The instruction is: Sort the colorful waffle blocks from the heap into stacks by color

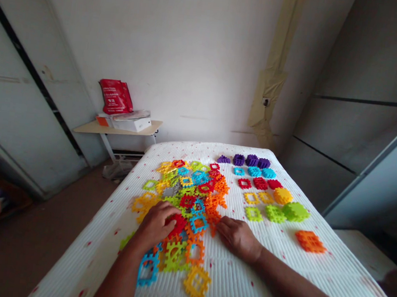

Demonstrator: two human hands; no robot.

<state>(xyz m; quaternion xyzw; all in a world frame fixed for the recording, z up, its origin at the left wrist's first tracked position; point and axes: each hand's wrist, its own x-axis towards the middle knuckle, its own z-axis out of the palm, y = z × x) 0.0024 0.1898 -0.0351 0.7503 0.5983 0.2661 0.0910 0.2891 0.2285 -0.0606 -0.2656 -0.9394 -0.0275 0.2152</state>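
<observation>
A heap of toothed plastic interlocking tiles (176,255) in several colours lies on the white bed-like surface. My left hand (155,225) is over the heap's near left part, thumb and fingers closed about a red tile (177,226). At the heap's right edge my right hand (240,239) rests low, its fingers together and bent, the tips at an orange tile (213,229). Part of their contact is hidden. More orange tiles (215,200) lie just beyond these fingertips. A blue tile (198,223) sits between the two hands, and a yellow tile (197,284) lies nearest me.
Sorted tiles stand at right in colour rows: purple (252,160), blue (254,171), red (260,183), yellow (283,195), green (296,211), and an orange stack (310,241). A small table (122,131) with a red bag (115,96) is by the wall.
</observation>
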